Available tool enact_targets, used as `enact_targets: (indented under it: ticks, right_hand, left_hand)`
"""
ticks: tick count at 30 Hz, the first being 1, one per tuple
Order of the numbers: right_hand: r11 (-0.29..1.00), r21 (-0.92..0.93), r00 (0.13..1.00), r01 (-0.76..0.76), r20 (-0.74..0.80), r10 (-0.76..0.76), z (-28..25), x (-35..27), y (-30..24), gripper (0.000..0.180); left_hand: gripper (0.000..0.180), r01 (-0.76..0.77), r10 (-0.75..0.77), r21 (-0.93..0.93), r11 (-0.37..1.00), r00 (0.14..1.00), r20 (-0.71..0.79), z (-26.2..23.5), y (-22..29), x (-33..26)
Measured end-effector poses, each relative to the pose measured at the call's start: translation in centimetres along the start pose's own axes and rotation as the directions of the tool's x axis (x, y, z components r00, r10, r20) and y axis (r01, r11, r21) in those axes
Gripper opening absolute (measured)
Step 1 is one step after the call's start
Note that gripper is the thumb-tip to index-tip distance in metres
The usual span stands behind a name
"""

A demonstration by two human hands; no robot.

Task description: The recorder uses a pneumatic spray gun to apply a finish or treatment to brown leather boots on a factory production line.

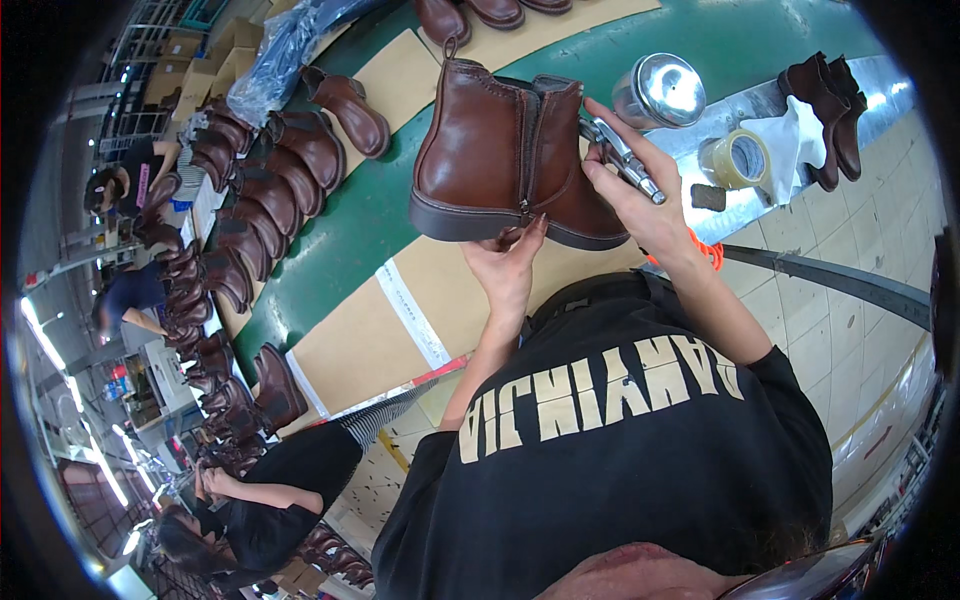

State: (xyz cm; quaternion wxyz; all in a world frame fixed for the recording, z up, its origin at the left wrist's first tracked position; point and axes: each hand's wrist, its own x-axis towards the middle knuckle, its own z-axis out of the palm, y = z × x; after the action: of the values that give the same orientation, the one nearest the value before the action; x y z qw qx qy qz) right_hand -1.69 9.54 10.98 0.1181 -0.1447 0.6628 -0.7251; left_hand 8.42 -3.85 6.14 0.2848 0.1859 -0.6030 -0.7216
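A brown leather ankle boot [475,150] with a side zipper and a dark sole is raised in front of me, upright with its toe to the right. My left hand [505,265] is under the sole, fingers gripping its edge beside the zipper's lower end. In my right hand [645,195] is a slim silver pen-like tool [632,165], held at the boot's front. The tool's exact kind is hard to make out, and part of the boot's front is hidden behind my right hand.
On the metal ledge at right are a silver metal canister [668,90], a tape roll [738,160], a white cloth [797,145], a dark block [708,197] and a pair of brown boots [830,110]. Rows of boots [270,200] line the green table [345,220]; co-workers [270,500] work at left.
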Motion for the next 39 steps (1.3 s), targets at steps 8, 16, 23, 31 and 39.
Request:
enact_targets:
  ticks: [8, 16, 23, 31, 39]
  right_hand:
    - [1.0, -0.001, 1.0, 0.028, -0.005, -0.028, -0.1, 0.3, -0.1, 0.05]
    - [0.999, 0.04, 1.0, 0.007, -0.001, -0.007, -0.1, 0.4, -0.1, 0.051]
    - [1.0, -0.001, 1.0, 0.022, -0.021, -0.022, -0.1, 0.5, -0.2, 0.051]
    - [0.997, -0.053, 0.997, 0.063, -0.039, -0.066, 0.0, 0.8, -0.4, 0.051]
    - [0.999, -0.02, 0.999, 0.037, -0.024, -0.038, -0.1, 0.8, -0.2, 0.051]
  left_hand:
    - [0.059, 0.001, -0.002, 0.074, 0.997, 1.0, 0.008, 0.1, 0.2, 0.1]
    - [0.059, -0.037, 0.038, 0.047, 0.998, 0.999, -0.018, 0.6, 0.2, 0.0]
    - [0.061, -0.025, 0.025, 0.074, 0.997, 1.0, -0.004, 1.0, 0.5, -0.1]
    - [0.061, -0.035, 0.035, 0.098, 0.995, 0.999, 0.0, 1.2, 0.6, -0.1]
    - [0.061, -0.012, 0.012, 0.05, 0.999, 1.0, 0.01, 1.1, 0.7, 0.2]
